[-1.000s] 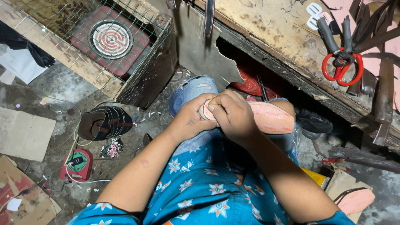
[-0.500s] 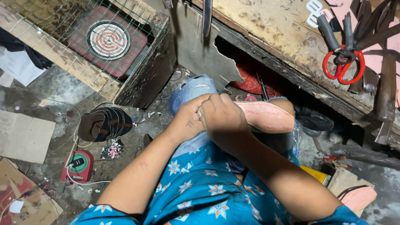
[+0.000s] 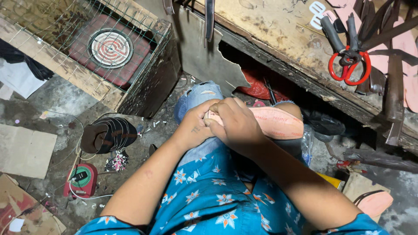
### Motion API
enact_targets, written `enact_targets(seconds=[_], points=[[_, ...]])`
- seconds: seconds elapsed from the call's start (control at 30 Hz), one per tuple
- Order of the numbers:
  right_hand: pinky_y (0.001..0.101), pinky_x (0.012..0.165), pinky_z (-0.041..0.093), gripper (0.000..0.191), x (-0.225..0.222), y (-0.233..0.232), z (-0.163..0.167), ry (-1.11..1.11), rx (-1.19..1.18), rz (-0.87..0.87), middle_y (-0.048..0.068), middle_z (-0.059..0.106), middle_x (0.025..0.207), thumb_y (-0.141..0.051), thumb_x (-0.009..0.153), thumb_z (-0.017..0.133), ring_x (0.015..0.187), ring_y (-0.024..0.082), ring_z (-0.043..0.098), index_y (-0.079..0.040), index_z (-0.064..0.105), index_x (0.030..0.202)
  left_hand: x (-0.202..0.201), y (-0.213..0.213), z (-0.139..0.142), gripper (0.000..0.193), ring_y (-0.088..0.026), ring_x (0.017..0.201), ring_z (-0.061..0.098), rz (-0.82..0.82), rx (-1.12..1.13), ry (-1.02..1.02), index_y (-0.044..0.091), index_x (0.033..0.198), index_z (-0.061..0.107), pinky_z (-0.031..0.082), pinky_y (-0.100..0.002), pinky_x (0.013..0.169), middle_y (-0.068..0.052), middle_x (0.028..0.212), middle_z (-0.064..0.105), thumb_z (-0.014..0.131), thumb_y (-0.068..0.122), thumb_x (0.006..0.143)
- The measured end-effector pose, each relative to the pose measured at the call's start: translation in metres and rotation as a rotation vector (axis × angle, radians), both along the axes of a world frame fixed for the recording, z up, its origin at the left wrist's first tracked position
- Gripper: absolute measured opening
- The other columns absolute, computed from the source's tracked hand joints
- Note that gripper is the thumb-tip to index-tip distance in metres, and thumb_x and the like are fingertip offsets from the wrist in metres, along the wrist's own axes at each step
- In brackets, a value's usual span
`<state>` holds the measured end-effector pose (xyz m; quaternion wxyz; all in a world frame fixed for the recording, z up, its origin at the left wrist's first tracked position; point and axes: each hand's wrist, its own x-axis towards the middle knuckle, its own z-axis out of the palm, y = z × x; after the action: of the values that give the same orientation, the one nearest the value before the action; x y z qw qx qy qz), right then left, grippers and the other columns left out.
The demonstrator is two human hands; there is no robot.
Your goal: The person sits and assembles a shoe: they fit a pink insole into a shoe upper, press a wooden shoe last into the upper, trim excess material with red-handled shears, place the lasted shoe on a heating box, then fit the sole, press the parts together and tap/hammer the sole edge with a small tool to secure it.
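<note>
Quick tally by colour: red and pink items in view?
Red scissors: 1
Red hotplate: 1
Red floor device: 1
Pink sole in hands: 1
Pink sole on floor: 1
Total: 5

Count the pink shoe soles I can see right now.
3, possibly more: one pink sole on the lap under both hands, one on the floor at lower right, one on the workbench; tools may hide others.

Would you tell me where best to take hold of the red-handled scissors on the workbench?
Take the red-handled scissors by the two red loops, coming from the bench's near edge: the loops point that way, while the dark blades run back among other tools.
</note>
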<state>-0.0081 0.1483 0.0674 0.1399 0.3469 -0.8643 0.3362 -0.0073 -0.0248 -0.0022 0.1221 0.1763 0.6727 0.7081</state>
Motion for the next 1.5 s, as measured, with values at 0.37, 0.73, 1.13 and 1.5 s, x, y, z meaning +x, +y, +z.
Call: enact_targets(seconds=[0.37, 0.73, 1.13, 1.5], points=[[0.0436, 0.077, 0.049, 0.011, -0.007, -0.003, -0.007, 0.017, 0.036, 0.009, 0.012, 0.059, 0.090, -0.007, 0.086, 0.070, 0.086, 0.034, 0.058, -0.004, 0.061, 0.092, 0.001, 0.001, -0.001, 0.059, -0.008, 0.109, 0.062, -0.012, 0.079, -0.091, 0.005, 0.137, 0.058, 0.053, -0.026, 0.097, -0.001, 0.119, 0.068, 0.079, 0.011, 0.082], [0.0418, 0.081, 0.050, 0.013, -0.015, 0.006, 0.002, 0.086, 0.113, 0.137, 0.010, 0.061, 0.094, -0.010, 0.085, 0.072, 0.089, 0.031, 0.059, -0.007, 0.064, 0.094, -0.005, 0.003, 0.001, 0.056, -0.006, 0.104, 0.060, -0.033, 0.085, -0.076, 0.003, 0.134, 0.060, 0.052, -0.025, 0.092, 0.000, 0.113, 0.066, 0.080, 0.011, 0.083], [0.0437, 0.081, 0.050, 0.007, -0.013, 0.007, -0.007, -0.007, 0.041, 0.030, 0.008, 0.062, 0.096, -0.009, 0.088, 0.068, 0.091, 0.031, 0.061, -0.008, 0.065, 0.095, -0.005, 0.002, 0.001, 0.054, -0.008, 0.105, 0.063, -0.036, 0.091, -0.147, 0.002, 0.132, 0.062, 0.053, -0.026, 0.093, -0.002, 0.114, 0.068, 0.080, 0.007, 0.081], [0.0446, 0.072, 0.049, 0.010, -0.017, -0.002, -0.002, -0.019, 0.206, 0.064, 0.013, 0.058, 0.087, -0.008, 0.079, 0.068, 0.083, 0.033, 0.058, -0.006, 0.060, 0.085, -0.006, 0.002, 0.002, 0.047, -0.008, 0.109, 0.063, -0.005, -0.008, -0.043, 0.003, 0.128, 0.063, 0.054, -0.027, 0.097, -0.002, 0.115, 0.070, 0.080, 0.008, 0.084]])
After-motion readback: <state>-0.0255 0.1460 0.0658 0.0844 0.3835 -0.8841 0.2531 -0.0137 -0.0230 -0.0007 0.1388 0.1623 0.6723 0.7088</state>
